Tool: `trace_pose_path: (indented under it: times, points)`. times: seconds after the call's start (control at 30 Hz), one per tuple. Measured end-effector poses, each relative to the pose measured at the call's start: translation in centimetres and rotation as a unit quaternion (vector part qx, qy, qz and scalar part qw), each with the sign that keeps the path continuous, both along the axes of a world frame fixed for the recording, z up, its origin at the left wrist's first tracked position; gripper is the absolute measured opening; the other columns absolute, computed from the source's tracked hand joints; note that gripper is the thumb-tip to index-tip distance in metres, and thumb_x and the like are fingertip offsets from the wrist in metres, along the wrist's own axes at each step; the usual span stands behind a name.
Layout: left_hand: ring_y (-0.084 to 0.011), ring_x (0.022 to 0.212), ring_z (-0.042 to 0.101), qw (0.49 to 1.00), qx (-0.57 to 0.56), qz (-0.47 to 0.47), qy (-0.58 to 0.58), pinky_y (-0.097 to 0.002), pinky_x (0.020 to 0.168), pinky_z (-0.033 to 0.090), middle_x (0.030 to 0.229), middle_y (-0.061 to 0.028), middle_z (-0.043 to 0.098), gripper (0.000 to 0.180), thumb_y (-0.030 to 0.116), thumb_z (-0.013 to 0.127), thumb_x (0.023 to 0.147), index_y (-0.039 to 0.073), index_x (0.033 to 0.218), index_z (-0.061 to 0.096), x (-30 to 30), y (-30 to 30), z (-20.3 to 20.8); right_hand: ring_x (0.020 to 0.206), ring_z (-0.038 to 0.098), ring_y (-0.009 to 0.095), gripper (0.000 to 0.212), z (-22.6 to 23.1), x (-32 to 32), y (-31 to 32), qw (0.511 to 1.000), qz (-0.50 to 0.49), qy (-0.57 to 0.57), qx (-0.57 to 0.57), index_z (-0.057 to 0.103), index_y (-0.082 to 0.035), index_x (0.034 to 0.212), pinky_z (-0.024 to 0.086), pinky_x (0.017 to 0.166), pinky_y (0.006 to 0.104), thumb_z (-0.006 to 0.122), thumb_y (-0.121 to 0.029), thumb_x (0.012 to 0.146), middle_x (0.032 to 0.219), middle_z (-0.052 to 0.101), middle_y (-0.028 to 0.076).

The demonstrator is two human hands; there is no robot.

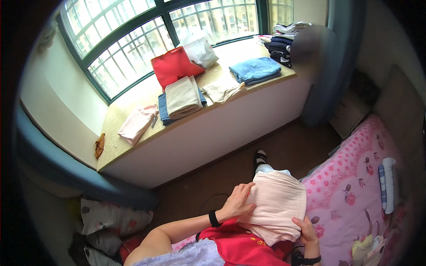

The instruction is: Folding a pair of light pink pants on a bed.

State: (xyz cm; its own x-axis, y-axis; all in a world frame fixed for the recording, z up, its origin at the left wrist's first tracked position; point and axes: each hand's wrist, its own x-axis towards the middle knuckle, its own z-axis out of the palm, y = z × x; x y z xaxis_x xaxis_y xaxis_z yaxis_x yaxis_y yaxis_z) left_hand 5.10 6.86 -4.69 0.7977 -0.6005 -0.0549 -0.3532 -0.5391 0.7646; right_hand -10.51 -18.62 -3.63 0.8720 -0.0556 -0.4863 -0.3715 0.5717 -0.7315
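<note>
A pale pink ribbed piece of clothing (277,201), folded into a rough rectangle, lies over my lap on top of a red cloth (235,244). My left hand (238,201) rests on its left edge, fingers stretched out and thumb apart. At the lower right corner my right hand (306,231) grips the fabric, thumb on top and the other fingers hidden beneath. Something light blue and white (266,168) shows past the garment's far edge, close to my foot in a dark sandal (259,157).
The window sill (113,146) bears a folded pink garment (138,124), beige clothing (184,97), folded denim (255,70), a red bag (175,66), a white plastic bag (199,51) and a dark stack of clothes (282,44). A pink flowered bed (339,195) is at my right.
</note>
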Motion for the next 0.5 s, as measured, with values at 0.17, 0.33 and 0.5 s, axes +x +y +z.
trace_pose_path:
  times: [0.17,0.33,0.5]
  points:
    - [-0.0150,0.098,0.057,0.960,-0.142,-0.070,0.232,-0.0320,0.077,0.050,0.104,-0.0080,0.057,0.038,0.029,0.057,0.094,0.003,0.122,0.052,0.1,-2.2,5.8,0.117,0.051,0.025,0.062,4.9,2.8,2.2,0.985,0.012,-0.114,-0.132,0.031,0.000,0.139,0.041,0.100,0.0363,0.058,-0.006,0.084,0.128,0.050,0.015]
    - [-0.0105,0.093,0.057,0.844,-0.285,-0.008,0.455,-0.0318,0.074,0.055,0.100,-0.0024,0.051,0.050,0.040,0.055,0.095,0.008,0.130,0.042,0.3,-1.9,8.9,0.107,0.061,0.032,0.058,8.5,7.2,6.4,0.881,0.158,-0.201,-0.398,0.031,-0.006,0.140,0.048,0.091,0.0429,0.053,-0.011,0.086,0.122,0.054,0.024]
    - [-0.0191,0.103,0.058,0.756,-0.348,0.095,0.547,-0.0363,0.091,0.048,0.113,-0.0084,0.057,0.050,0.026,0.065,0.089,0.003,0.128,0.045,0.6,1.2,10.8,0.064,0.064,0.037,0.042,10.7,9.0,12.4,0.662,0.290,-0.245,-0.646,0.050,-0.007,0.123,0.054,0.061,0.0470,0.056,-0.021,0.084,0.072,0.062,0.018]
